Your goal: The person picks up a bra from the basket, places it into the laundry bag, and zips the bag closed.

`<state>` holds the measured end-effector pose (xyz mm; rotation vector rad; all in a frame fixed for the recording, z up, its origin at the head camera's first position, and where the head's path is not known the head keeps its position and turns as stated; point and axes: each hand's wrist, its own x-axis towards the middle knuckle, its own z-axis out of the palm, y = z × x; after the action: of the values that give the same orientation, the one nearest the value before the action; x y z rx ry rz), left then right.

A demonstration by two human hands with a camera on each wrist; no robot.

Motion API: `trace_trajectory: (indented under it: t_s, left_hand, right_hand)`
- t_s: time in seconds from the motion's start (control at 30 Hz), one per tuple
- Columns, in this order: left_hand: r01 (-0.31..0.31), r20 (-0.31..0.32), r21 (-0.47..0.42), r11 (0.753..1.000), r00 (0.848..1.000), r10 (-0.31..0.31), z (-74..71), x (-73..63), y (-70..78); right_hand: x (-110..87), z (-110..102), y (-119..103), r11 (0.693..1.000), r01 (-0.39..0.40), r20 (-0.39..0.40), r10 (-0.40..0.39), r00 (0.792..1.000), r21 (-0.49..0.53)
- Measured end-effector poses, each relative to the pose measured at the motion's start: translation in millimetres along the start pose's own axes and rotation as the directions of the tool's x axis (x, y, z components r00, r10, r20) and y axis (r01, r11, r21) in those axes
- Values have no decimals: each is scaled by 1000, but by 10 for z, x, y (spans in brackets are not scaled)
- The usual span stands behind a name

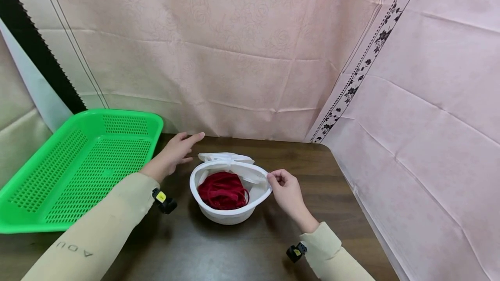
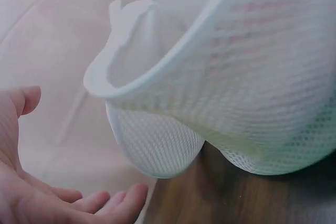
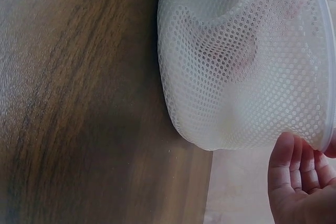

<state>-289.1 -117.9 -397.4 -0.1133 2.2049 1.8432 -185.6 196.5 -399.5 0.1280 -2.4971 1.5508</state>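
Note:
A white mesh laundry bag (image 1: 230, 217) with a stiff rim stands open on the table, and a white mesh flap (image 1: 211, 157) sticks out behind its rim. Inside lies a bunched dark red cloth (image 1: 222, 190) with a thin cord loop. My right hand (image 1: 287, 190) pinches the bag's right rim between thumb and fingers, as the right wrist view also shows. To the left of the bag, my left hand (image 1: 175, 153) is held with fingers extended and thumb apart, holding nothing. In the left wrist view that hand (image 2: 47, 198) is beside the bag's mesh side.
A large green perforated plastic basket (image 1: 156, 120) stands on the left of the dark wooden table (image 1: 195, 255). Pale cloth (image 1: 234, 55) hangs behind the table's back edge, and more patterned cloth (image 1: 429, 120) borders the right side.

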Motion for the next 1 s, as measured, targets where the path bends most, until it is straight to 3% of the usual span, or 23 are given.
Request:
trace_trajectory:
  t_s: [0.13,0.27,0.47,0.6,0.8,1.0]
  left_hand:
    - [117,54,-103,988,992,-112,2,77,-23]
    - [159,80,-93,983,985,-151,60,113,-59]
    - [148,78,2,989,986,-148,117,130,-110]
    - [136,88,12,991,987,-136,131,135,-131]
    - [130,93,12,991,987,-130,149,150,-162]
    - [85,54,49,995,995,-88,183,154,-156]
  right_hand:
    - [-10,0,7,1000,-6,-4,6,1000,-10]
    - [-10,-1,38,1000,-9,-11,9,1000,-15]
    - [85,46,339,1000,-4,-34,4,999,-11]
    - [115,61,421,1000,5,-38,-6,999,-12]
    - [97,70,376,1000,5,-37,-5,999,-4]
    - [2,30,88,1000,17,-17,-17,1000,1]
